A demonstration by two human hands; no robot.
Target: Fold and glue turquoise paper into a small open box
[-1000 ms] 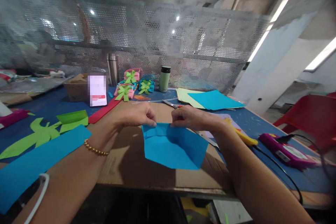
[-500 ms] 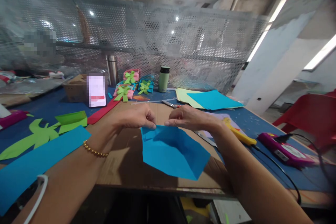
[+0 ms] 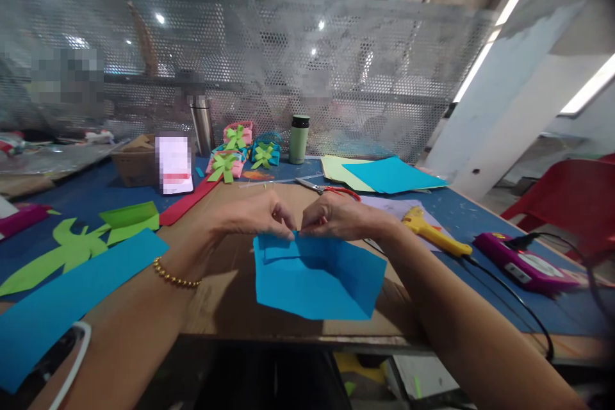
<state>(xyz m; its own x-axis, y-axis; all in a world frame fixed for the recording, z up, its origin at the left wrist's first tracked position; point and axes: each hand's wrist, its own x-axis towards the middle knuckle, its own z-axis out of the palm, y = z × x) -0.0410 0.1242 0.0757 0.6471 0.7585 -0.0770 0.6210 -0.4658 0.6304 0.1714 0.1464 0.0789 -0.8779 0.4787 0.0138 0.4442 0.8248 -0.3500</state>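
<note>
- Clock ref.: centred on blue folded paper [image 3: 312, 291], 12 = far side of table [image 3: 461, 211].
- In hand: edge work, both hands at paper's 12 side. Reads as lining up or pressing the far wall (my judgement).
- L hand [image 3: 257, 213]: thumb + fingers pinching far edge, approx 11.
- R hand [image 3: 339, 216]: fingertips bunched, pinching same edge, approx 12; hands nearly meeting, small gap betw.
- Calls for: light, even pinch, edge kept level; thin wall could buckle if pressed hard (judgement).
- Paper: plain blue, tray-like. Far wall up, R wall up + leaning out at 3, crease betw. them. Small flap layered vs. far wall, approx 11. No wall seen at 6; that edge runs at angles.
- Paper sits over brown cardboard [image 3: 233, 311], front & centre; can't tell if base is flat on it.
- Around: scissors [image 3: 310, 186] at 12, glue gun [image 3: 435, 235] betw. 2 & 3, blue strip [image 3: 81, 288] at 9, green cut-outs [image 3: 74, 248] betw. 9 & 10.
</note>
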